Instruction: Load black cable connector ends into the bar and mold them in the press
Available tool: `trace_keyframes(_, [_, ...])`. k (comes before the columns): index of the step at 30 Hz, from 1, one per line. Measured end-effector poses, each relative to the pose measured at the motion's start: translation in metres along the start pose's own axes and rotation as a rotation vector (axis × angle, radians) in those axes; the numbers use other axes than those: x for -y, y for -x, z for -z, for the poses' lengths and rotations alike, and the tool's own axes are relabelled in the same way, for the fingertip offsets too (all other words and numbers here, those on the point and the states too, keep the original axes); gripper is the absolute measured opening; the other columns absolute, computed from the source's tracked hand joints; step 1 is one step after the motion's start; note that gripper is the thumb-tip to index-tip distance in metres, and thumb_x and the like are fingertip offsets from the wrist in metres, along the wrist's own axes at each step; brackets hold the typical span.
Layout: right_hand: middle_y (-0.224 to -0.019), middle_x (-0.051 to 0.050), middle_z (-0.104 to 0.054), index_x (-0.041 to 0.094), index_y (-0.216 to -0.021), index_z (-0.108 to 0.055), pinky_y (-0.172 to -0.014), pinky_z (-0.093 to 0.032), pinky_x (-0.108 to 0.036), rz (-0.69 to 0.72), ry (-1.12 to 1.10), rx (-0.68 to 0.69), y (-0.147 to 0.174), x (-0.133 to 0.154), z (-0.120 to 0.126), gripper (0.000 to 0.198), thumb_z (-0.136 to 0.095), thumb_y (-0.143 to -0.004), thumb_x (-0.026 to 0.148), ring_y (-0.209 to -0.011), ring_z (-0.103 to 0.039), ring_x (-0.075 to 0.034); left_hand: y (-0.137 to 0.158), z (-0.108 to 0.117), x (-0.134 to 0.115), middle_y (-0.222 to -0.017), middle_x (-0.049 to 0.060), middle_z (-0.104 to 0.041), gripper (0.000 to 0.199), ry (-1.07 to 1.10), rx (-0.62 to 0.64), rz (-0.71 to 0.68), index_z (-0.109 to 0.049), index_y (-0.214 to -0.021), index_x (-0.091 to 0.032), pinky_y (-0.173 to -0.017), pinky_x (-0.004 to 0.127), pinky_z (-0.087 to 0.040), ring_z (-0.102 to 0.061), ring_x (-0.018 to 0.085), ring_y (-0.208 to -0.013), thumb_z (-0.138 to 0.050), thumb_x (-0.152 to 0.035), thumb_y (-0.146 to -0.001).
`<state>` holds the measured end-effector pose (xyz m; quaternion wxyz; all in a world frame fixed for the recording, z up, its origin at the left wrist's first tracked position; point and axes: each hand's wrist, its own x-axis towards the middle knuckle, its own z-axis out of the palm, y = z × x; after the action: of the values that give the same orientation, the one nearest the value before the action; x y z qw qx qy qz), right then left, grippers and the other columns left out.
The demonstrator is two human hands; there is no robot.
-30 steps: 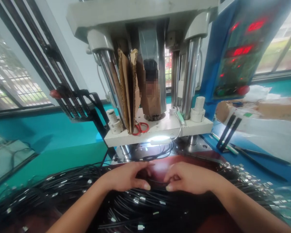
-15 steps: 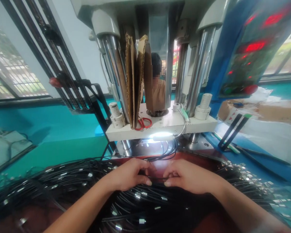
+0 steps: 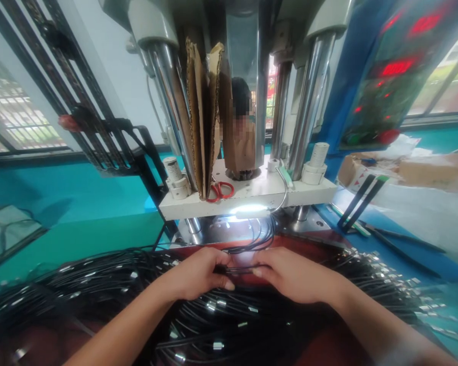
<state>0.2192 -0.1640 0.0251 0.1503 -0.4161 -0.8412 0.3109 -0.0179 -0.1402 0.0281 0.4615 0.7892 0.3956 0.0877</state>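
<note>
Both hands were brought closer together above the cable pile [image 3: 221, 315]. A thin black cable [image 3: 239, 270] was pinched between the left hand [image 3: 198, 273] and right hand [image 3: 293, 274], fingers closed on it, just before the press [image 3: 248, 190].

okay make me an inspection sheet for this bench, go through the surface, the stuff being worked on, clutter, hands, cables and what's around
Surface: dark red bench top, mostly covered by cables.
Job's things: thin black cable pinched between both hands, in front of the press.
Clutter: red scissors and folded cardboard on the white press plate; black tweezers at right.
Grippers: left hand and right hand both closed on the cable.
Cables: large heap of black cables with metal ends; a few loop under the lit plate.
Surroundings: blue control panel with red readouts, windows, a person behind the press.
</note>
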Motion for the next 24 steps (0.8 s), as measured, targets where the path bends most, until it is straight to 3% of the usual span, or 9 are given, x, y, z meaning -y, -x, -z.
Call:
trace_keyframes(5, [-0.084,-0.004,-0.071,0.019,-0.092,-0.071,-0.068,-0.042,-0.026,-0.032,-0.076,0.105,0.000,-0.002,-0.001,0.021,-0.060,-0.083,0.035,-0.074,-0.061,-0.020,-0.001,-0.004,0.000,-0.077,-0.004,-0.066,0.009,0.014,-0.043,-0.004,-0.068,-0.083,-0.020,-0.070,0.022,-0.041,-0.057,0.014,-0.074,-0.068,-0.023,-0.074])
trace_keyframes(12, [-0.075,-0.001,-0.069,0.017,-0.085,-0.072,-0.059,-0.038,-0.025,-0.098,-0.121,0.104,-0.002,-0.006,-0.003,0.020,-0.063,-0.080,0.034,-0.065,-0.058,-0.017,0.000,-0.002,0.000,-0.078,-0.002,-0.064,0.010,-0.028,-0.106,-0.026,-0.067,-0.083,-0.018,-0.067,0.022,-0.041,-0.056,0.014,-0.073,-0.063,-0.026,-0.078])
trace_keyframes(18, [-0.079,-0.004,-0.069,0.018,-0.080,-0.070,-0.066,-0.041,-0.027,-0.077,-0.071,0.009,-0.003,-0.004,-0.005,0.018,-0.058,-0.084,0.031,-0.071,-0.059,-0.019,0.004,0.005,-0.001,-0.088,-0.001,-0.067,0.017,-0.004,-0.028,-0.069,-0.067,-0.092,-0.020,-0.075,0.024,-0.042,-0.058,0.016,-0.081,-0.065,-0.030,-0.079])
trace_keyframes(24, [-0.090,-0.007,-0.070,0.021,-0.089,-0.070,-0.076,-0.043,-0.032,-0.055,-0.038,-0.054,-0.002,-0.001,-0.007,0.018,-0.054,-0.087,0.030,-0.084,-0.060,-0.024,0.007,0.010,-0.003,-0.092,-0.001,-0.067,0.025,-0.012,0.046,-0.072,-0.067,-0.099,-0.022,-0.076,0.026,-0.043,-0.059,0.018,-0.084,-0.069,-0.032,-0.076])
